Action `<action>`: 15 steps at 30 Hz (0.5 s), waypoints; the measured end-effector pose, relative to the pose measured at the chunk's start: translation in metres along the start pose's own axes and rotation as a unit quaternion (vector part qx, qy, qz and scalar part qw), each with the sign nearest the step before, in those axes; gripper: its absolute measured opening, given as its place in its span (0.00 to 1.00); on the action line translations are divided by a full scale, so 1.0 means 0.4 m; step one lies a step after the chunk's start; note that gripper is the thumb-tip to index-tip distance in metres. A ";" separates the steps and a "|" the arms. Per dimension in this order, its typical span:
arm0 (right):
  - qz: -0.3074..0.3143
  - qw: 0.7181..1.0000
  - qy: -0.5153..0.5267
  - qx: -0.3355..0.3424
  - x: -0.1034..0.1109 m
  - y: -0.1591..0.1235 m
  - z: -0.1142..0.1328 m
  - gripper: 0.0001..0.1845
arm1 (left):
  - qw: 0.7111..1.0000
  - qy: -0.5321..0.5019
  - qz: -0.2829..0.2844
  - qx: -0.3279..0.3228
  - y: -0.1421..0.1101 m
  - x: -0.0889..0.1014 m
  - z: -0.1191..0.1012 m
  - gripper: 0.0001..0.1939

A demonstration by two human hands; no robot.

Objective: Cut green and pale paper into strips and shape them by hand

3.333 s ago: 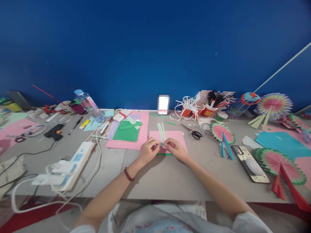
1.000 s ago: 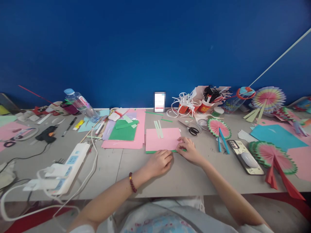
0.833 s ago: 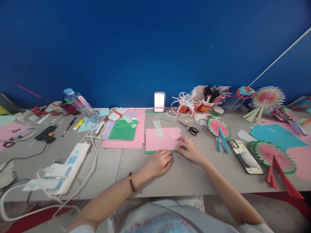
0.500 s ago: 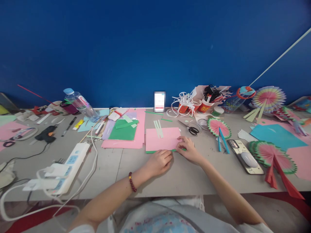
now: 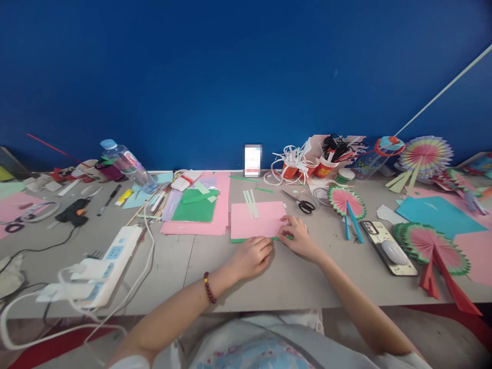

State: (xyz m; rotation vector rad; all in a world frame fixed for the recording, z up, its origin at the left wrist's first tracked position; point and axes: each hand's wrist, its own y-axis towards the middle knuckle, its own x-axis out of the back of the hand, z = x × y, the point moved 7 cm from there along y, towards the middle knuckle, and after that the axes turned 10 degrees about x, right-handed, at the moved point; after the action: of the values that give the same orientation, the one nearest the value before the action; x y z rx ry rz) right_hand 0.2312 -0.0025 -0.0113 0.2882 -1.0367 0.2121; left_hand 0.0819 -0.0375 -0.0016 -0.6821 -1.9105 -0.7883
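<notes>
A pink paper sheet (image 5: 261,212) with a green strip (image 5: 240,240) along its near edge lies flat on the table before me. My left hand (image 5: 253,257) rests on that near edge, fingers curled together and pressing at the strip. At the sheet's right end is my right hand (image 5: 298,238), its thumb and fingers drawn in around the corner of the edge. The fingertips hide part of the strip. Two pale green paper strips (image 5: 250,204) lie across the sheet's far edge. Beyond the right hand are black-handled scissors (image 5: 306,206).
Left of the sheet sits a stack of pink paper (image 5: 222,205) with a green pack (image 5: 196,210). A power strip (image 5: 115,261), glue gun (image 5: 75,211) and bottle (image 5: 130,164) stand farther left. At right are paper fans (image 5: 434,246), a phone (image 5: 378,241) with a mouse (image 5: 394,252), and cups (image 5: 325,168).
Both hands stay at the near edge of the pink sheet. The right fingers have shifted very slightly; nothing else visibly moves.
</notes>
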 end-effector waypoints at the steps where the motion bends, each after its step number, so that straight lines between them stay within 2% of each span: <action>1: 0.001 1.000 0.000 0.001 0.001 0.000 0.001 0.09 | 1.000 0.000 -0.003 0.000 0.000 0.000 0.000 0.13; 15: -0.003 1.000 -0.003 0.008 0.003 0.000 0.007 0.10 | 1.000 -0.002 -0.013 -0.002 -0.002 0.004 0.000 0.13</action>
State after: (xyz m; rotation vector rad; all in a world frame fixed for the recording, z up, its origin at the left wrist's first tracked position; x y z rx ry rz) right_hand 0.2295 -0.0034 -0.0090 0.3064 -1.0395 0.2137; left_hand 0.0806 -0.0379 -0.0005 -0.6639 -1.9258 -0.8085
